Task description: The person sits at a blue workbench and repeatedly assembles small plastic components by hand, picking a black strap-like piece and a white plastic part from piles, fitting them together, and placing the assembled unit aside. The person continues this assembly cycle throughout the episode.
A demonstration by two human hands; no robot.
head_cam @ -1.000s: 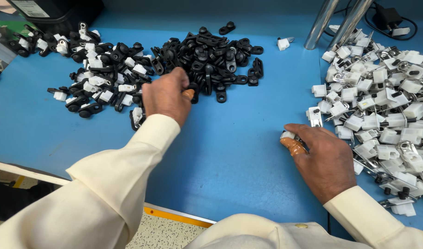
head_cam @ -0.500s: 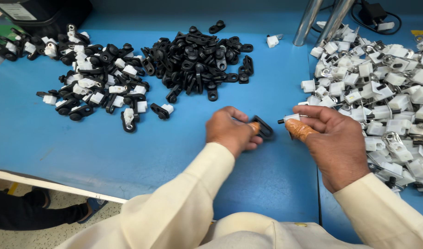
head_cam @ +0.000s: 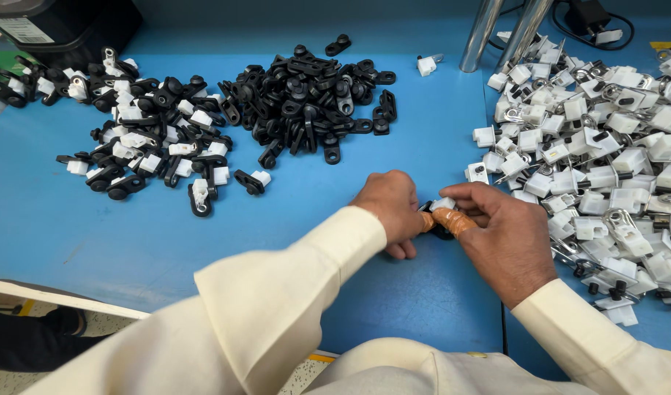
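Looking down from the head camera, both hands meet low on the blue table [head_cam: 167,241], just right of centre. The left hand [head_cam: 390,208] and the right hand [head_cam: 500,234] are pressed together, fingertips pinched around a small white block [head_cam: 444,203] and a black clip [head_cam: 432,219] that touch each other between them; orange tape wraps the fingertips [head_cam: 452,219] there. Cream sleeves [head_cam: 277,292] cover both forearms. Up the table a heap of black clips [head_cam: 306,102] lies well apart from the hands. Left of it sits a looser scatter of joined black-and-white pieces [head_cam: 145,146]. Close to the right hand spreads a big pile of white blocks [head_cam: 606,146], some with metal rings. Two shiny metal legs [head_cam: 496,29] stand at the far edge.
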